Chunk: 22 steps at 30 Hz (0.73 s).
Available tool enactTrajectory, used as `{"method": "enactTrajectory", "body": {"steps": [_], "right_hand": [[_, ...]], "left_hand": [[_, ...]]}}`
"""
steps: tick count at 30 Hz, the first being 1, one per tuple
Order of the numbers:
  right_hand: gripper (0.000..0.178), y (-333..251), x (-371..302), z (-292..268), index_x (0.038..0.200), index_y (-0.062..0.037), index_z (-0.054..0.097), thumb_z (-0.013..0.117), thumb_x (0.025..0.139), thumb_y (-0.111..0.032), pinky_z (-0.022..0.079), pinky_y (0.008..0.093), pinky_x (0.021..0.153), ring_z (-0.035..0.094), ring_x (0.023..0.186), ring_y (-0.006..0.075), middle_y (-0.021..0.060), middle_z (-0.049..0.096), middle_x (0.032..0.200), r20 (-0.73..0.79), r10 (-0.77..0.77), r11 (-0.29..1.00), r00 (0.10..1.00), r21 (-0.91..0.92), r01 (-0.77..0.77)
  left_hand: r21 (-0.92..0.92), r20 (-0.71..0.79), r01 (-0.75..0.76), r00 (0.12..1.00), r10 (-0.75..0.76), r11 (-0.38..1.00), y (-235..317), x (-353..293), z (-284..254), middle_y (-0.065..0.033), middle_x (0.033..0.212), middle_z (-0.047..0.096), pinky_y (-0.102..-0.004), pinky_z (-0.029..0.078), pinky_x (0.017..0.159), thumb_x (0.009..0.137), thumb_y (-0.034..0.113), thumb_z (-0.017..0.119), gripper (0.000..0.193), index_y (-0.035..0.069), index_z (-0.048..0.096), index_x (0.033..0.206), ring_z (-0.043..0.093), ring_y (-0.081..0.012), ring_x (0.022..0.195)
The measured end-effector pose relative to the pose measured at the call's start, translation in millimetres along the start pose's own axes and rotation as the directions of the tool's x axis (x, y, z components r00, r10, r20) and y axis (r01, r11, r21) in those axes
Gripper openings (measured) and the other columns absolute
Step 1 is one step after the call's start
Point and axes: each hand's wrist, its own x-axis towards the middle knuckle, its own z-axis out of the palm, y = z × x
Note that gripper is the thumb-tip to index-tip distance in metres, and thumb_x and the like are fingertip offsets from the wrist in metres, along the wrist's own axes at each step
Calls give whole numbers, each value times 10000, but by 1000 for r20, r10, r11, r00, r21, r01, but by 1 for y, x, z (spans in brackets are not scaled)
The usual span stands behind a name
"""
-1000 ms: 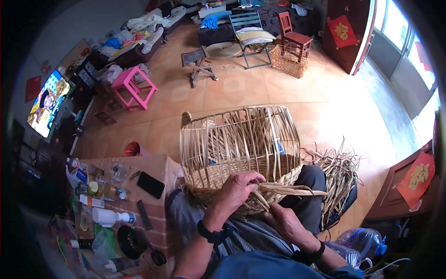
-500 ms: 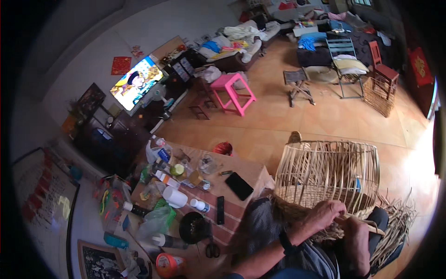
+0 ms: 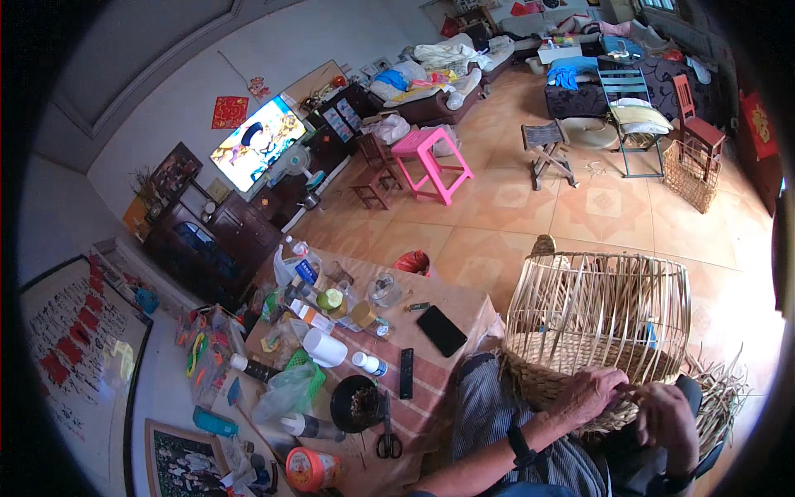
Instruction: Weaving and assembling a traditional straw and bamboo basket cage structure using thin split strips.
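Observation:
A half-woven basket of pale strips lies on its side in front of me, with upright stakes spaced apart and a densely woven band nearest my hands. My left hand, with a dark watch strap on its wrist, is closed in a pinch at that near edge. Beside it, my right hand has bent fingers meeting the left fingertips. What lies between the fingertips is too small to make out. To the right of the basket spreads a pile of dry straw-like strips.
On the left stands a cluttered table with a phone, a remote control, scissors, a black bowl and bottles. Beyond are a pink stool, a folding stool and a red chair.
The whole view has shifted, moving the scene slightly rightward. A pale curved strip seen by my right hand earlier no longer shows, and that hand's fingers have turned toward the left hand.

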Motion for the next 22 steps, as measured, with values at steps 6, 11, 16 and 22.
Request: {"method": "enactTrajectory", "body": {"steps": [6, 11, 16, 22], "right_hand": [[228, 5, -3, -33, 1040, 20, 652, 671, 928, -178, 446, 222, 615, 594, 748, 130, 81, 654, 885, -258, -517, 804, 816, -475, 359], [263, 35, 29, -17, 1081, -23, 680, 795, 845, -40, 496, 277, 692, 616, 801, 115, 59, 693, 915, 25, -575, 681, 818, -539, 496], [172, 68, 70, -14, 1025, -10, 646, 759, 897, -32, 505, 279, 712, 616, 800, 124, 49, 669, 870, -193, -595, 762, 780, -443, 472], [151, 66, 74, -9, 999, -28, 587, 698, 901, 1, 470, 258, 707, 555, 780, 96, 13, 588, 855, -322, -551, 831, 770, -296, 471]], "left_hand": [[-10, -56, -13, 998, 12, 1000, 5, 4, 8, -132, 912, 691, -449, 552, 767, 865, 110, 756, 212, 70, 655, 1046, 704, -347, 888], [-6, -78, 23, 997, -24, 1000, 5, 6, 11, -138, 988, 728, -448, 570, 808, 874, 79, 732, 241, 54, 649, 1099, 723, -353, 939], [14, -61, 51, 997, -50, 999, -3, 5, 17, -129, 1084, 739, -431, 574, 843, 852, 52, 745, 344, 69, 656, 1184, 719, -336, 1009], [121, -140, -13, 990, 30, 993, -7, -10, 28, -142, 1167, 728, -401, 568, 900, 851, 23, 737, 510, 106, 621, 1340, 697, -338, 1114]]}}
